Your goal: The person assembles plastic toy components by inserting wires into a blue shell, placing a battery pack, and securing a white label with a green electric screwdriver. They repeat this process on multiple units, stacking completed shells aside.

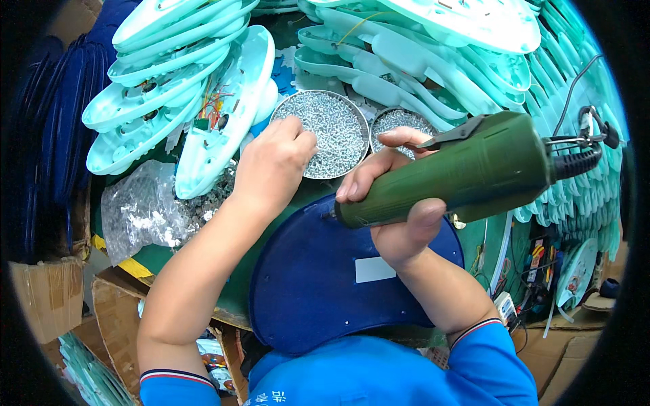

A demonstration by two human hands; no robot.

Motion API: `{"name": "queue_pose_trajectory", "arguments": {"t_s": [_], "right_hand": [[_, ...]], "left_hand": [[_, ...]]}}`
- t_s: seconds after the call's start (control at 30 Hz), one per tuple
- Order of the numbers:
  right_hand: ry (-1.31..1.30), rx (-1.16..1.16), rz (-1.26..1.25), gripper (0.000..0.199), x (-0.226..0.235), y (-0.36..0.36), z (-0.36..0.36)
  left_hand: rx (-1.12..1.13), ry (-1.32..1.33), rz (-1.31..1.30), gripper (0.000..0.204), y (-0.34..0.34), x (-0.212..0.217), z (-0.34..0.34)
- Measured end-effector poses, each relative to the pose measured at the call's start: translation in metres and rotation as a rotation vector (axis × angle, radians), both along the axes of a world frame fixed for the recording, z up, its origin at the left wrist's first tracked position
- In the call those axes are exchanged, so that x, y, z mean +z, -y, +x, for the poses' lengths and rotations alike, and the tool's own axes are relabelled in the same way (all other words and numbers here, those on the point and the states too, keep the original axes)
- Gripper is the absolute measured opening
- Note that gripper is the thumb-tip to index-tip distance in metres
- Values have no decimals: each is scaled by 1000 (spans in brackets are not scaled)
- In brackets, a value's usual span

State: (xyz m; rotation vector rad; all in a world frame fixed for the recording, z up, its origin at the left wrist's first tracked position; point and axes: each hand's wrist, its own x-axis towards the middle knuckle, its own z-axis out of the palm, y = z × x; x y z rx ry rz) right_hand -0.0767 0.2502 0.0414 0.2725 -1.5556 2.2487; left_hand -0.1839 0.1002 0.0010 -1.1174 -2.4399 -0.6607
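Note:
My right hand (399,230) is wrapped round a green electric screwdriver (447,172), held nearly level. Its tip points left and lies over the upper edge of a dark blue curved plastic panel (325,284); whether it touches cannot be told. The panel lies in front of my body, with a white label (374,269) and several small screws along its lower edge. My left hand (279,161) is closed at the left rim of a round dish of small silver screws (325,132). Its fingertips are hidden, so anything pinched in them does not show.
A second screw dish (404,123) stands beside the first, partly behind the screwdriver. Pale green plastic shells are stacked at left (162,88) and right (420,61). A clear plastic bag (142,210) lies left. Dark blue panels (57,135) and cardboard boxes (51,298) flank the table.

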Motion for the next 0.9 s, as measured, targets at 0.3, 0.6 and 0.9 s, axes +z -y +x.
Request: {"name": "queue_pose_trajectory", "arguments": {"t_s": [0.3, 0.6, 0.9], "right_hand": [[-86, -94, 162, 100, 12, 1, 0], [-57, 127, 179, 103, 28, 38, 18], [17, 292, 215, 108, 33, 67, 31]], "left_hand": [[-174, 244, 189, 17, 31, 9, 32], [-96, 485, 359, 17, 90, 3, 111], [-104, 414, 290, 19, 116, 19, 128]]}}
